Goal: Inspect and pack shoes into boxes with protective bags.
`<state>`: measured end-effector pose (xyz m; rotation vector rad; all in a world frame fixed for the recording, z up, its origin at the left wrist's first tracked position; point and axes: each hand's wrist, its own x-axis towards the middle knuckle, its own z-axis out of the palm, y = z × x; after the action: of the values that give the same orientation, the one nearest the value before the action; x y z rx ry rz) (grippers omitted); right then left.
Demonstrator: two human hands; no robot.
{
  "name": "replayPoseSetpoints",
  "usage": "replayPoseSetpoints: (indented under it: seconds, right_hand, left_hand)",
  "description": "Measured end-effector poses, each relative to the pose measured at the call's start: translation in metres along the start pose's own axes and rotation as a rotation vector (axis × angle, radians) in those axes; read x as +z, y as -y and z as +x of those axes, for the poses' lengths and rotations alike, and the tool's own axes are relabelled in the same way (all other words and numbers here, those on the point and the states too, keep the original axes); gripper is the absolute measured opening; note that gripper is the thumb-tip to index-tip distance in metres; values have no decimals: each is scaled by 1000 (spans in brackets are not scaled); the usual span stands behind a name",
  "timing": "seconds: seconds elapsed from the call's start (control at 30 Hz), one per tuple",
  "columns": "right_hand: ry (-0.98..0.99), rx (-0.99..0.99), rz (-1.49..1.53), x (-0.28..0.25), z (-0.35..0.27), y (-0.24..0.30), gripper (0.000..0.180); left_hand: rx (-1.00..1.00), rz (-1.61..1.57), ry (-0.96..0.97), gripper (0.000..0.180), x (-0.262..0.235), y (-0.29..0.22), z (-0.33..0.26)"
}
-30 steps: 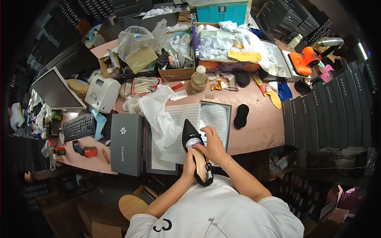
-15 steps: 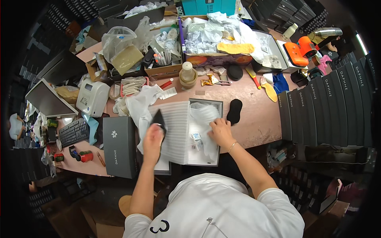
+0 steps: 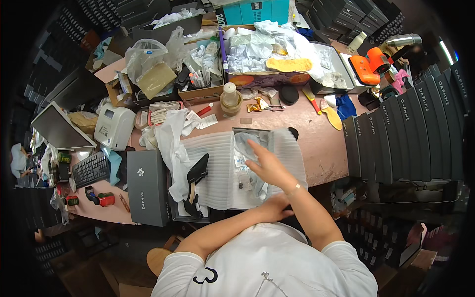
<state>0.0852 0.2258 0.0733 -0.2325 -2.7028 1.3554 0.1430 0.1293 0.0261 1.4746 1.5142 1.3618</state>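
Note:
My right hand [image 3: 269, 168] is over the open grey shoe box [image 3: 252, 130], fingers stretched out and apart, nothing seen in them. My left forearm crosses in front of me, so my left hand [image 3: 276, 209] is by the box's near right corner, partly behind my right forearm; its fingers are mostly hidden. Ribbed white wrapping sheet [image 3: 217, 158] spreads out of the box to both sides. Inside lie thin crumpled paper [image 3: 245, 142] and small packets [image 3: 240, 161]. A black pointed shoe [image 3: 198, 171] with a heel lies on the left part of the sheet.
A closed grey shoe box [image 3: 143, 188] lies left of the wrapping. Beyond are a jar with a bottle [image 3: 230, 100], a red-handled brush [image 3: 312, 103] and a yellow insole [image 3: 332, 117]. Stacked shoe boxes [image 3: 405, 133] rise on the right; a keyboard [image 3: 91, 168] lies left.
My left hand has let go of the black shoe and crossed to the right. The sheet's right flap now lies folded out, covering most of the black pad beside the box.

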Motion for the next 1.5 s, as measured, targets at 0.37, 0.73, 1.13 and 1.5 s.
replayPoseSetpoints:
  seconds: [0.37,0.73,1.13,1.5]
  right_hand:
    - [60,159,-289,-19,26,-34,62]
    - [-191,17,163,-4,1,8,32]
    - [344,122,380,40,-23,30,22]
    - [414,233,350,-10,-61,104,19]
  left_hand:
    - [-667,-557,-763,60,-83,26,-75]
    - [-545,-1430,-771,41,-96,-3,-40]
    - [-544,-1313,-845,40,-104,8,-138]
    - [-438,-1303,-1119,44,-121,14,-150]
